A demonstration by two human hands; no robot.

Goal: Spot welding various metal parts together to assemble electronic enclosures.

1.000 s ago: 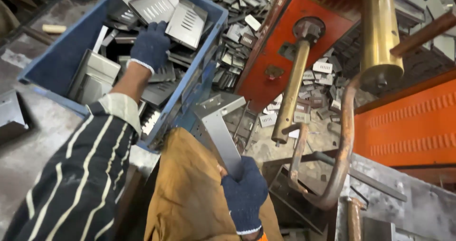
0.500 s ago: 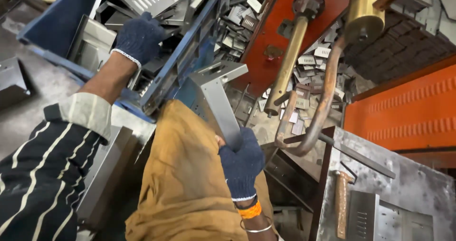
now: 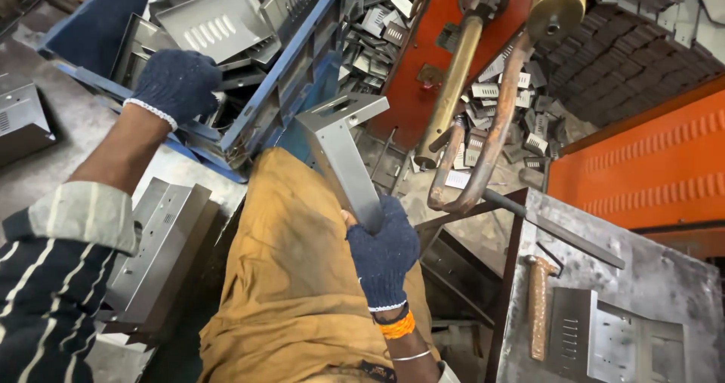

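Right hand (image 3: 383,248), dark knit glove: fingers closed around the lower end of a bent sheet-metal bracket (image 3: 343,152), holding it upright over the lap so its flanged, slotted head points toward the brass welding arm (image 3: 451,88).

Left hand (image 3: 177,83), same glove: reaching into the blue crate (image 3: 283,88), fingers curled down onto the louvred metal plates (image 3: 211,24) stacked there; whether it grips one cannot be told.

Folded steel housings (image 3: 155,251): stacked beside the left knee.

Hammer (image 3: 538,305), wooden handle: lying on the steel surface (image 3: 664,285) at right, beside a slotted plate (image 3: 572,330).
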